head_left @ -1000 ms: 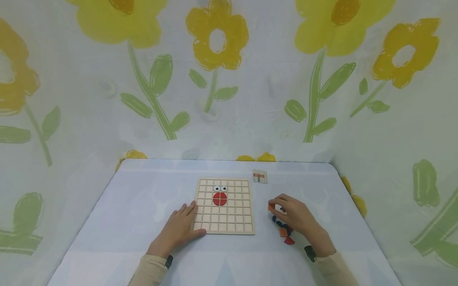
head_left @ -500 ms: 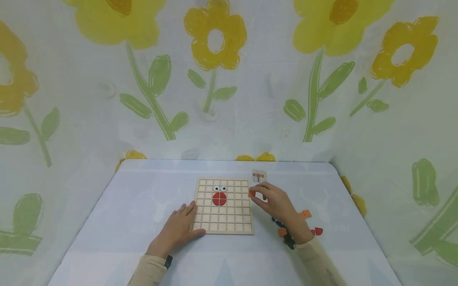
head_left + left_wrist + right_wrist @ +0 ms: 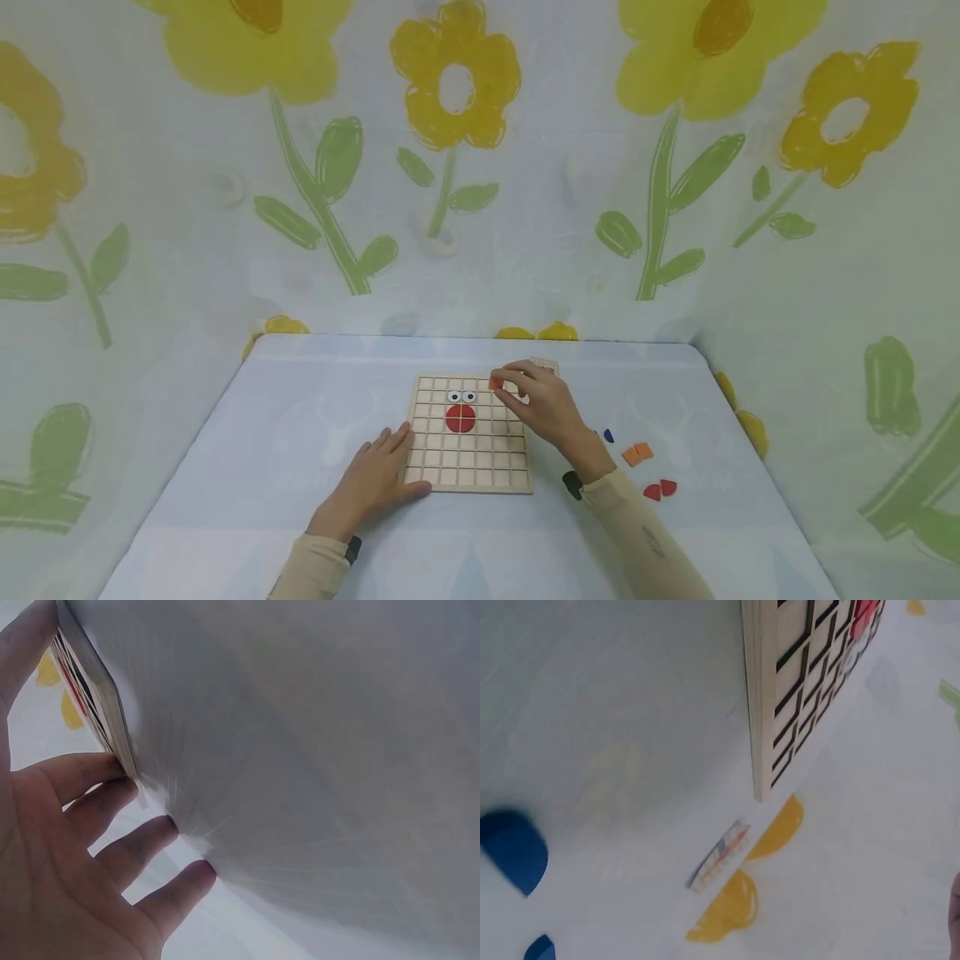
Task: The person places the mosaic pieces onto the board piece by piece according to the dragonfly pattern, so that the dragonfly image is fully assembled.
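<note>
I had the left hand spread against the board, right hand pinching an orange tile over it, eyes and red circle set, loose pieces right of that wrist seemingly left.

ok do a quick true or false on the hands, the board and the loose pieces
1. The right hand pinches an orange piece. True.
2. The left hand holds a blue piece. False: it rests against the near left corner of the board.
3. Two eye pieces sit just beyond the red circle on the board. True.
4. The two loose orange pieces lie inside the grid. False: they lie on the table, right of the board.
</note>
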`<action>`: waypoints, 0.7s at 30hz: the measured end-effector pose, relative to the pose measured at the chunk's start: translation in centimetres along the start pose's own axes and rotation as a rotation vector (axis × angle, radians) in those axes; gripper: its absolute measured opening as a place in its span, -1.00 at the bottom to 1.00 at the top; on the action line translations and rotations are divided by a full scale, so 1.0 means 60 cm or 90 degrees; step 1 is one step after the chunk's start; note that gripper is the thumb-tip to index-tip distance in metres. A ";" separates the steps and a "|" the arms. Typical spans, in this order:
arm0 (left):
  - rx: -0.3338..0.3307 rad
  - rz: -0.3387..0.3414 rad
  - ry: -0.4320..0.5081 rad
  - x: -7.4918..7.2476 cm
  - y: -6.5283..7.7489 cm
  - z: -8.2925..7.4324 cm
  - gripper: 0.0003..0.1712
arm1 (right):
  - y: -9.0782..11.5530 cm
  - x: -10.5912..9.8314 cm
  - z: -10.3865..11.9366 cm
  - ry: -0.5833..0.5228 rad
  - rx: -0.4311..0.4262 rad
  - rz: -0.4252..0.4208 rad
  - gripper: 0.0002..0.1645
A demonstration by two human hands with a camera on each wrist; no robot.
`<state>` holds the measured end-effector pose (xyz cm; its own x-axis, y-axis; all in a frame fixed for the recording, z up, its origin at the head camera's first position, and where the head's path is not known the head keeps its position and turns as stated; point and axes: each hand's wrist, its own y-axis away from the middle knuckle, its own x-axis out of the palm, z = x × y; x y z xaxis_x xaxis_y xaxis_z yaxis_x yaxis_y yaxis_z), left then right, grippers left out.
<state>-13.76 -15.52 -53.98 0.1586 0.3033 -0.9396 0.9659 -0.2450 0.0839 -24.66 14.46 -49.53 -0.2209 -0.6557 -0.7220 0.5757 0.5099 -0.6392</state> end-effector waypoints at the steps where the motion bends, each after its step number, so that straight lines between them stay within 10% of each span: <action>1: 0.001 0.000 0.001 0.000 0.000 0.000 0.14 | -0.002 0.004 0.000 0.003 -0.003 0.002 -0.60; 21: -0.004 0.008 0.013 0.001 0.000 0.003 0.15 | -0.011 0.069 0.003 0.044 0.203 0.355 -0.63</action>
<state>-13.78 -15.69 -54.09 0.1750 0.3191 -0.9314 0.9649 -0.2438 0.0978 -25.85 11.33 -52.05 0.1343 -0.2969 -0.9454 0.8221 0.5661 -0.0610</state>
